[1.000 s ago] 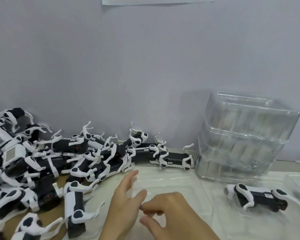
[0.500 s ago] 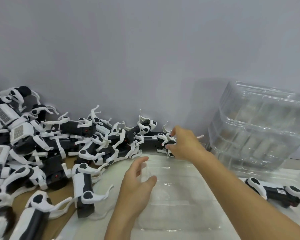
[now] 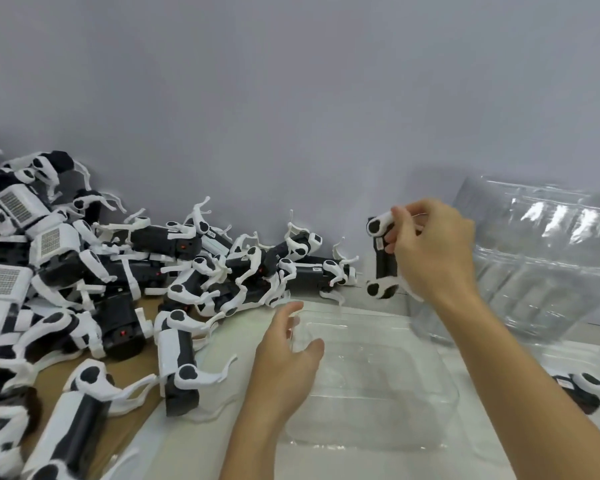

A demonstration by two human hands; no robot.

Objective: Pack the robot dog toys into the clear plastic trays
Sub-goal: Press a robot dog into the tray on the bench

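My right hand point(image 3: 433, 251) grips a black and white robot dog toy point(image 3: 381, 258) and holds it upright in the air above the far edge of a clear plastic tray point(image 3: 378, 386). My left hand point(image 3: 284, 355) rests at the tray's left edge with thumb and fingers spread around its rim. A large pile of robot dog toys point(image 3: 94, 289) covers the table to the left, up against the wall. Another toy point(image 3: 579, 389) lies in a tray at the right edge, partly hidden by my right forearm.
A stack of clear trays point(image 3: 541, 258) stands at the back right against the grey wall point(image 3: 291, 98). Brown cardboard point(image 3: 136, 368) shows under the pile of toys. More clear plastic lies flat on the table around the tray.
My right hand reached to the end of the pile, took a toy and lifted it up and to the right. My left hand stayed at the tray's left edge.
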